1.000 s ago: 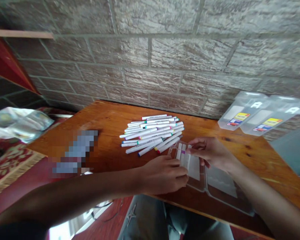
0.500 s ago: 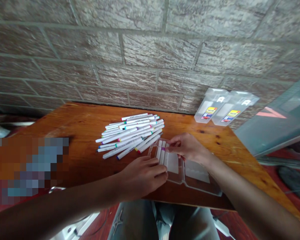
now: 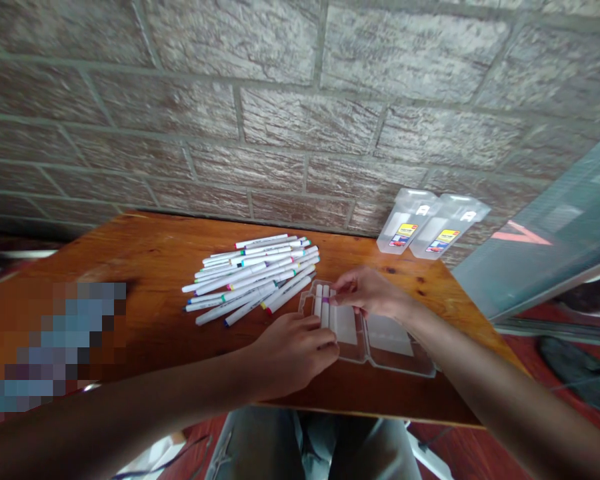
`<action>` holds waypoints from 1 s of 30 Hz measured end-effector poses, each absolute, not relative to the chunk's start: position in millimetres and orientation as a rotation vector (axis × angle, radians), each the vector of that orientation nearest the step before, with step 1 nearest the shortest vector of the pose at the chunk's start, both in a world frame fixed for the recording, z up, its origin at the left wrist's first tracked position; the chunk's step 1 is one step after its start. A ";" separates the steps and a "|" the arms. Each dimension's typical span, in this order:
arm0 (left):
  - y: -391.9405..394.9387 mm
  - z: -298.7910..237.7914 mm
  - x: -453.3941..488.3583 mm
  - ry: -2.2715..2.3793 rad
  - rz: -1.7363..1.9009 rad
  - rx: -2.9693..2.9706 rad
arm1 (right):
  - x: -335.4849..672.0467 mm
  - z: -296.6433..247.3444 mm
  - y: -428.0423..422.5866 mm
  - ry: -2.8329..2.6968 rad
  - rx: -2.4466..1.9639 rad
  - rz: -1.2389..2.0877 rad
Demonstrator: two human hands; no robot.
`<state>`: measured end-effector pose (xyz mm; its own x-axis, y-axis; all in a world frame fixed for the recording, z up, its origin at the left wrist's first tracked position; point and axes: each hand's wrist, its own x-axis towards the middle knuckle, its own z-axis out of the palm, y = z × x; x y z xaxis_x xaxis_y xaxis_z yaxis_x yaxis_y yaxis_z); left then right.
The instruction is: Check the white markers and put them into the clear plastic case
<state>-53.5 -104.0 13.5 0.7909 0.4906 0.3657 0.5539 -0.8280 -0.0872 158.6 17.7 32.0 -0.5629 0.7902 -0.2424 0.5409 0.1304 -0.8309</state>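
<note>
An open clear plastic case (image 3: 380,343) lies flat near the front edge of a wooden table (image 3: 165,253). Two white markers (image 3: 322,303) lie in its left half. My left hand (image 3: 290,350) rests with curled fingers on the case's near left edge, next to the markers. My right hand (image 3: 367,293) pinches the far end of a marker with a purple band in the case. A pile of several white markers (image 3: 250,277) with coloured caps lies just left of the case.
Two closed clear marker cases (image 3: 430,230) with yellow labels lean against the brick wall at the back right. A glass panel (image 3: 545,260) stands to the right of the table. A blurred-out patch (image 3: 50,347) covers the table's left part.
The view has swung to the right and pulled back slightly. Both hands stay at the open case, with the right fingers still on the marker.
</note>
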 end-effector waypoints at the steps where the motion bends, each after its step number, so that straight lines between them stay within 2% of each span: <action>1: -103.6 14.3 -51.7 -0.826 -0.489 -2.789 | 160.3 31.4 18.6 -2.151 -1.300 1.403; 12: -95.2 14.1 -42.3 -0.796 -0.521 -2.853 | 165.3 31.1 25.9 -2.165 -1.307 1.415; 19: -101.3 28.0 -36.0 -0.808 -0.333 -2.853 | 165.5 30.4 24.3 -2.161 -1.276 1.449; 30: -100.4 31.8 -35.7 -0.835 -0.299 -2.873 | 166.4 27.7 26.3 -2.177 -1.252 1.449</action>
